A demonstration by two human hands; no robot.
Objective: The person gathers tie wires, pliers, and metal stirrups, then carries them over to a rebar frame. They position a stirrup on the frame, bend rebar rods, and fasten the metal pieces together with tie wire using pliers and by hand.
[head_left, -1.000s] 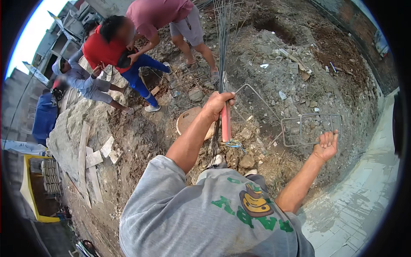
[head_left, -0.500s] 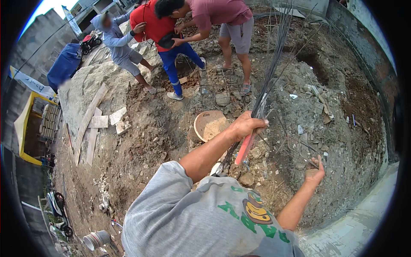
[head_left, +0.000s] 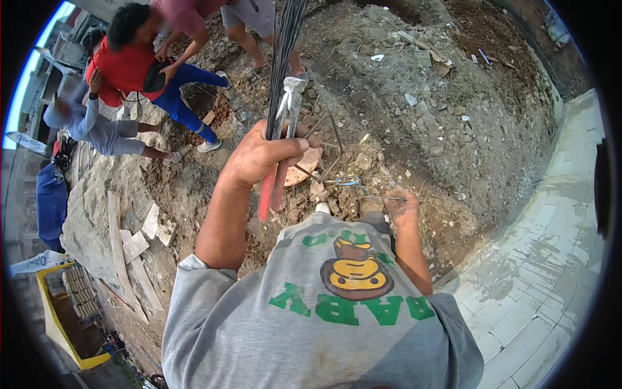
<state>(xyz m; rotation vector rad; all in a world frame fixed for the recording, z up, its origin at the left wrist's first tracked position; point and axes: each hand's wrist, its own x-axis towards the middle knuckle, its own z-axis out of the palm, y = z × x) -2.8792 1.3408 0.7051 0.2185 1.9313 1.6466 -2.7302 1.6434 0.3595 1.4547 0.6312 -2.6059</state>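
Left hand [head_left: 275,146]: closed round wires [head_left: 289,39] and red-handled tool [head_left: 267,196]; so full, one might slip.
Right hand [head_left: 403,207]: half curled on thin rod [head_left: 378,198]; loosening could drop it.

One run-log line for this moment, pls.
left hand: grips dark wire bundle and red-handled tool | right hand: holds thin metal rod | background: co-worker in red, upper left

Wire bundle [head_left: 286,58], top ctr: thin dark metal, dullish. Hand tool [head_left: 292,94], ctr: worn silvery metal, red grips [head_left: 267,194] smooth, plastic-looking. Bent rods [head_left: 336,134], ctr: matt brownish metal. Shirt [head_left: 304,324], btm ctr: matt grey cloth. Block wall [head_left: 518,318], lower rt: matt masonry w/ patchy smears.
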